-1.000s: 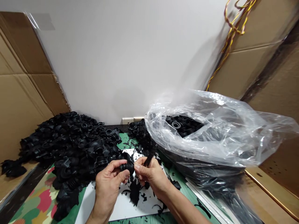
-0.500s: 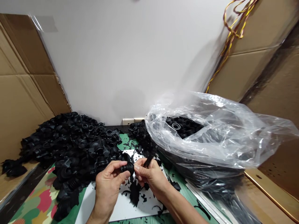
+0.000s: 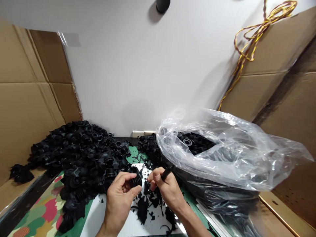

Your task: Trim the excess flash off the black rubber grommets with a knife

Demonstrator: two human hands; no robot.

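Observation:
My left hand [image 3: 120,198] pinches a black ribbed rubber bellows [image 3: 135,181] between thumb and fingers, just above the white board [image 3: 128,227]. My right hand [image 3: 165,190] is closed round a thin black tool [image 3: 167,171] whose handle sticks up to the right; its fingertips sit a little to the right of the bellows. Black rubber scraps [image 3: 144,205] lie scattered on the board under both hands.
A big heap of black rubber bellows [image 3: 79,154] covers the left of the table. A clear plastic bag [image 3: 229,154] holding more of them fills the right. Cardboard sheets [image 3: 27,108] stand on both sides. A yellow cable [image 3: 249,42] hangs on the white wall.
The view has tilted up and shifted. My right hand has drawn slightly away from the bellows, which my left hand still holds.

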